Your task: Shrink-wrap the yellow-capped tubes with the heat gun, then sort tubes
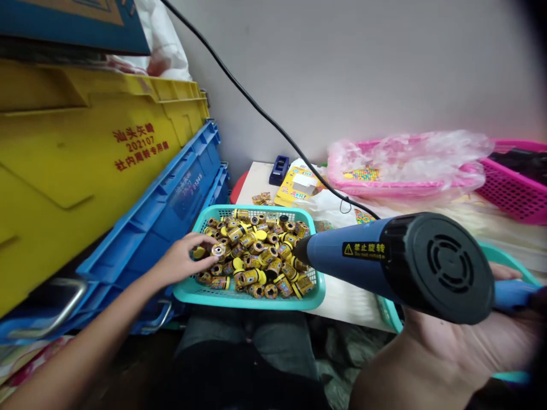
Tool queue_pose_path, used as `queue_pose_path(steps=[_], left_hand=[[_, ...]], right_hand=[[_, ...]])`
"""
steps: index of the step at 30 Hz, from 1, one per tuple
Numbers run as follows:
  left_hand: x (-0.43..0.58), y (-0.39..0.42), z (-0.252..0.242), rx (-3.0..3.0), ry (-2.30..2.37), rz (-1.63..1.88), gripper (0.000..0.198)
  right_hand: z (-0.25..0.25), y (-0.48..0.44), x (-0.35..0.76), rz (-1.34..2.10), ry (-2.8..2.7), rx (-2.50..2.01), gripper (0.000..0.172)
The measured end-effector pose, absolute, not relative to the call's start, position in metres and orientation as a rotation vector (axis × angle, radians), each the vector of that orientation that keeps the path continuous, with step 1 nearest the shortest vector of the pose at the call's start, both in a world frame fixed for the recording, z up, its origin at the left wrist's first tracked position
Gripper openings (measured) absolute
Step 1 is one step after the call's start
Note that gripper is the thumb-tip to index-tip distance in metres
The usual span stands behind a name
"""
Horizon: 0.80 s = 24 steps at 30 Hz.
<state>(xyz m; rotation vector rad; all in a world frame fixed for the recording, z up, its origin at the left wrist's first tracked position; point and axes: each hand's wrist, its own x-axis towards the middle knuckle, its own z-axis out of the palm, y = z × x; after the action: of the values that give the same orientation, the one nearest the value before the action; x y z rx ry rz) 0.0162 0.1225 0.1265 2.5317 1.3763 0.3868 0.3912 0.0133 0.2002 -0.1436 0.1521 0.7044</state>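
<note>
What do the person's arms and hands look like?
No gloves show: the left hand and right hand look bare. No sleeve shows on the left forearm or right forearm. I see no watch on the left wrist.

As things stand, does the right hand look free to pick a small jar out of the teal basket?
Probably not: the right hand holds the blue heat gun, whose body lies between that hand and the small jars in view.

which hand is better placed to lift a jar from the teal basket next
Probably the left: the left hand is at a small jar in the teal basket, while the right hand grips the blue heat gun.
</note>
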Motion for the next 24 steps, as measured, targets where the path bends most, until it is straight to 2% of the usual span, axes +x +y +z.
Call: queue_pose_path(steps=[3, 6, 15, 20, 24], left_hand=[[0.025, 0.12, 0.113, 2.495, 1.423, 0.442, 0.03], [0.044, 0.116, 0.097, 2.54, 1.369, 0.406, 0.025], [0.045, 0.112, 0.082, 2.606, 1.307, 0.477, 0.036], [0.019, 0.091, 0.084, 2.509, 1.395, 0.693, 0.034], [-0.003, 0.069, 0.074, 2.338, 1.531, 1.034, 0.023]], right_hand=[[0.196, 0.018, 0.39, 0.672, 0.001, -0.205, 0.043], [0.2, 0.025, 0.382, 0.647, 0.012, -0.258, 0.034], [0.21, 0.04, 0.348, 0.7, 0.027, -0.399, 0.022], [0.211, 0.049, 0.337, 0.683, -0.263, -0.546, 0.033], [0.224, 0.061, 0.312, 0.682, -0.474, -0.567, 0.032]])
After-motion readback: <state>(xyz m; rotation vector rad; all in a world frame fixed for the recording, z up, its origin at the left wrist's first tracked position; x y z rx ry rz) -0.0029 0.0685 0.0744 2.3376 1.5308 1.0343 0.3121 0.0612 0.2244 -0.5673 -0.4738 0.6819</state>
